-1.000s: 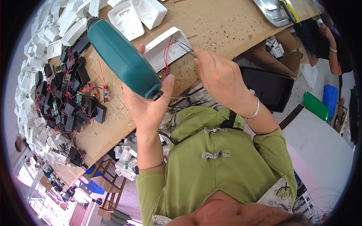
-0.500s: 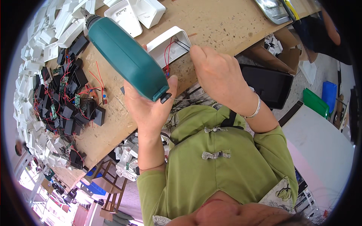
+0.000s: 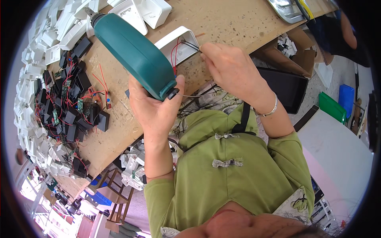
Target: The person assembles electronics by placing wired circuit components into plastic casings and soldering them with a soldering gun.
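Note:
My right hand (image 3: 232, 69) is closed on tweezers with two thin dark prongs (image 3: 190, 45). Their tips reach inside an open white plastic housing (image 3: 166, 43), next to red wires (image 3: 173, 53). My left hand (image 3: 152, 107) lies partly behind a long teal power tool (image 3: 133, 51) with a metal tip at its upper left end. The thumb is raised beside the tool's lower end, near the red wires. The other fingers curl behind the tool, which hides them; whether they grip the tool or the housing cannot be told.
Left of the hands lies a heap of black cases with circuit boards and red wires (image 3: 71, 103). Many white housings (image 3: 27, 95) are piled beyond it. A cardboard box (image 3: 291, 55) and a black tray (image 3: 281, 89) stand right of the wooden table (image 3: 230, 23). Another person stands upper right.
The teal tool's lower end has shifted slightly up. The white housing has moved a little left. My right hand has turned slightly, with the tweezers still inside the housing.

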`<state>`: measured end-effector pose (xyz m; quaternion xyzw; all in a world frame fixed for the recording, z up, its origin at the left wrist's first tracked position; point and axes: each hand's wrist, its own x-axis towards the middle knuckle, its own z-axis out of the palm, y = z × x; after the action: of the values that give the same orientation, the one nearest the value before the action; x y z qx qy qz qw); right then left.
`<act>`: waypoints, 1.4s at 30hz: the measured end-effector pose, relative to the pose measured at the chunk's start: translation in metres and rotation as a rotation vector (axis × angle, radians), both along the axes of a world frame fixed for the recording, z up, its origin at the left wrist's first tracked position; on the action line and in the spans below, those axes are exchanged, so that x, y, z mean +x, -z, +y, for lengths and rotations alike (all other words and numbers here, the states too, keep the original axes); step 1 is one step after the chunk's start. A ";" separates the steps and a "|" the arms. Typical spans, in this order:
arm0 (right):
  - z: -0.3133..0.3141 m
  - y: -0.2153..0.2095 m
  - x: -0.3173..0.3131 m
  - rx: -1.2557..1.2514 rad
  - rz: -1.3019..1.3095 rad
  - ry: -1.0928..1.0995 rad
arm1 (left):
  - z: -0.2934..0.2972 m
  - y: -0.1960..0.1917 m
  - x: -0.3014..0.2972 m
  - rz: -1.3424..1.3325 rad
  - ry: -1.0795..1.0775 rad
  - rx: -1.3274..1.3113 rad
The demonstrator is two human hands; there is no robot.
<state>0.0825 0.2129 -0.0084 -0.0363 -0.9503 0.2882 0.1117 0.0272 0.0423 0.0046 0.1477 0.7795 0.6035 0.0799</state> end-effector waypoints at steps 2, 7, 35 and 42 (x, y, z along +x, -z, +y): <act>0.003 0.001 0.000 -0.021 -0.006 -0.022 | 0.001 0.001 0.000 0.064 -0.008 0.037; 0.004 0.001 -0.002 -0.043 0.023 -0.029 | 0.003 0.001 0.000 0.052 -0.019 0.017; 0.001 -0.009 0.019 0.016 0.055 -0.064 | 0.006 0.003 -0.004 0.013 -0.073 0.030; 0.037 -0.004 0.033 0.082 0.160 0.098 | 0.000 0.005 -0.002 -0.043 -0.056 0.025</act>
<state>0.1155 0.2501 -0.0049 -0.0552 -0.9464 0.2452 0.2027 0.0255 0.0427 -0.0004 0.1137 0.7738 0.6182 0.0779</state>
